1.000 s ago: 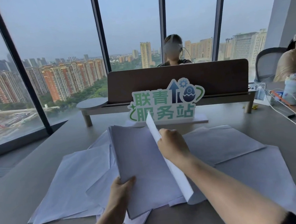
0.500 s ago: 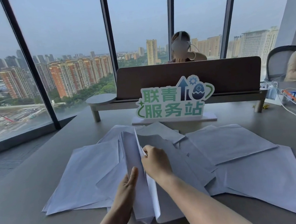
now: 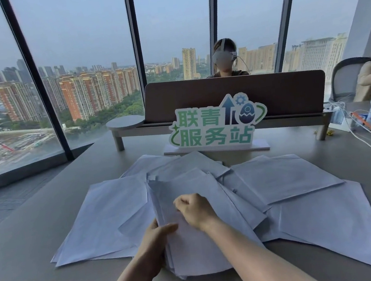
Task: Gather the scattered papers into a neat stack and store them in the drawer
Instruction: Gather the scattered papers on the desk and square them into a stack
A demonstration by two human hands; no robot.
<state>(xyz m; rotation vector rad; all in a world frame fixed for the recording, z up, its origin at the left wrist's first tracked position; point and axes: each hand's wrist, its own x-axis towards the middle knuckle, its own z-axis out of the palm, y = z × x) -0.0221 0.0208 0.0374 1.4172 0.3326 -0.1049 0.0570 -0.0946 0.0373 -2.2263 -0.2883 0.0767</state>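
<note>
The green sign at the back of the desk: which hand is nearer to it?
Right. The right hand rests on the paper pile, just below the green sign; the left hand grips the pile's left edge, closer to the person.

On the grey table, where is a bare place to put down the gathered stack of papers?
The grey table is bare at the left, between the scattered papers and the window side, and behind them, below the round shelf. The middle is crowded with sheets under both hands. The far right corner is crowded with white cables.
</note>
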